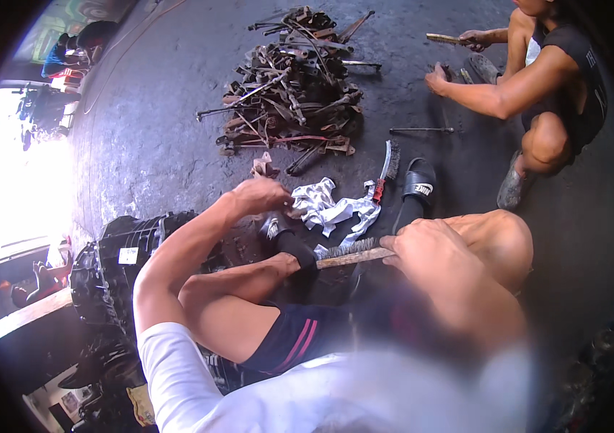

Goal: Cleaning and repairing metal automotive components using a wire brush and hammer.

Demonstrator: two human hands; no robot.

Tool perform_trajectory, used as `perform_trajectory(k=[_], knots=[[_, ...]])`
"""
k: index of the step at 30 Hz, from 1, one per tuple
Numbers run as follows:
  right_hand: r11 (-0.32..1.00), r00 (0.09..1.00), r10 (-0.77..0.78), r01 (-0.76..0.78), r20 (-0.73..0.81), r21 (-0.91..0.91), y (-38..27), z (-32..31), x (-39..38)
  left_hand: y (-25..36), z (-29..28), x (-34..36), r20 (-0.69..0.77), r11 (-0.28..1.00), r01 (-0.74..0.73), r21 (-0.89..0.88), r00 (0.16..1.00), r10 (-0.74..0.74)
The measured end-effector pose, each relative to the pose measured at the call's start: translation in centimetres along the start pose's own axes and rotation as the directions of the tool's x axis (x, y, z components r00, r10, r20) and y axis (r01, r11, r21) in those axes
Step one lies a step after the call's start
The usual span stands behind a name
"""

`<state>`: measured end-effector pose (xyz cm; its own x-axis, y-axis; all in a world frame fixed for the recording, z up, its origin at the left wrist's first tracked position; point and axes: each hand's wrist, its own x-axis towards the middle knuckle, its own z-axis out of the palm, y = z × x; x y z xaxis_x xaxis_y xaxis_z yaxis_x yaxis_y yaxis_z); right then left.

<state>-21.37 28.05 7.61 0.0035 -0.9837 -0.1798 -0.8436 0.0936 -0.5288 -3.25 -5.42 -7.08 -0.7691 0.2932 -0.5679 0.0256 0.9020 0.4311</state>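
Note:
My right hand is closed around the wooden handle of a wire brush, its bristles facing up and away from me. Out in front, my left hand is closed at a small rusty metal bracket, which sticks out past my knuckles; its fingertips are partly hidden. Between my feet lies a crumpled silvery-white cloth. Beside the cloth, a second wire brush with a red part on its handle rests on the dark floor.
Ahead is a big heap of rusty metal arms and brackets. A metal rod lies right of it. At the right a crouching person holds a wooden-handled tool. A dark gearbox-like housing stands by my left arm.

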Motion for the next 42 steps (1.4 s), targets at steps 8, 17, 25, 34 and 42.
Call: perform_trajectory(k=[8, 17, 25, 34, 42], knots=[[0.999, 0.999, 0.024, -0.025, 0.03, 0.029, -0.7, -1.4, -0.6, 1.8, -1.5, -0.2, -0.453, 0.717, -0.062, -0.694, 0.812, -0.369], [0.996, 0.994, 0.07, -0.065, 0.08, -0.06, -0.8, -1.2, -0.5, 3.6, 5.2, 4.8, -0.354, 0.664, 0.129, -0.736, 0.763, -0.541], [1.0, 1.0, 0.018, -0.018, 0.014, -0.025, -0.1, -1.4, -1.3, 4.4, 8.1, 5.7, -0.054, 0.581, 0.079, -0.81, 0.976, -0.209], [1.0, 1.0, -0.001, 0.001, -0.022, -0.03, 0.7, -0.8, -1.9, 6.7, 12.0, 12.0, -0.17, 0.515, 0.21, -0.831, 0.786, -0.594], [0.987, 0.981, 0.159, -0.156, 0.11, -0.036, 0.3, -2.7, -1.9, 8.8, 13.5, 11.2, -0.44, 0.541, -0.04, -0.84, 0.634, -0.636]])
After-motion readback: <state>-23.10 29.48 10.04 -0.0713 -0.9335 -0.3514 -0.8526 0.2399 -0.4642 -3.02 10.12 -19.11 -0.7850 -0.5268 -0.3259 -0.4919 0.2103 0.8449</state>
